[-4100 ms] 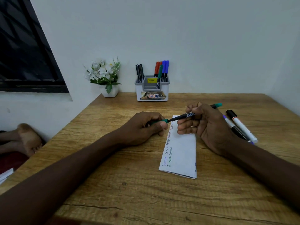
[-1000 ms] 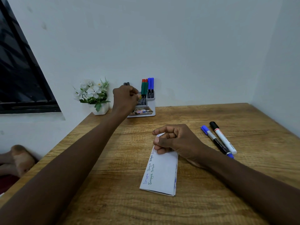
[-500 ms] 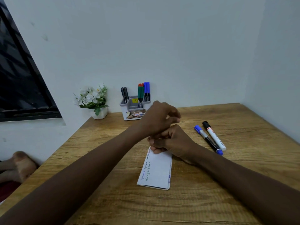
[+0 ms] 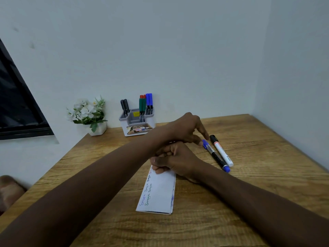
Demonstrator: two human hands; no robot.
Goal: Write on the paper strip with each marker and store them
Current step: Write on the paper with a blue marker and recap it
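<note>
A folded white paper strip with coloured handwriting lies on the wooden table. My right hand rests curled on its far end, holding nothing that I can see. My left hand reaches across above the right one, its fingertips touching the cap end of a blue-capped marker. A white marker with a black cap lies right beside it. The grey-and-white marker holder by the wall holds black, green, red and blue markers.
A small white pot of white flowers stands left of the holder. White walls close the far and right sides. A dark window is at the left. A person's foot shows beyond the table's left edge.
My left hand left the holder, where it put the green marker, and crossed rightward over my right hand to the blue-capped marker. The right hand stayed on the paper.
</note>
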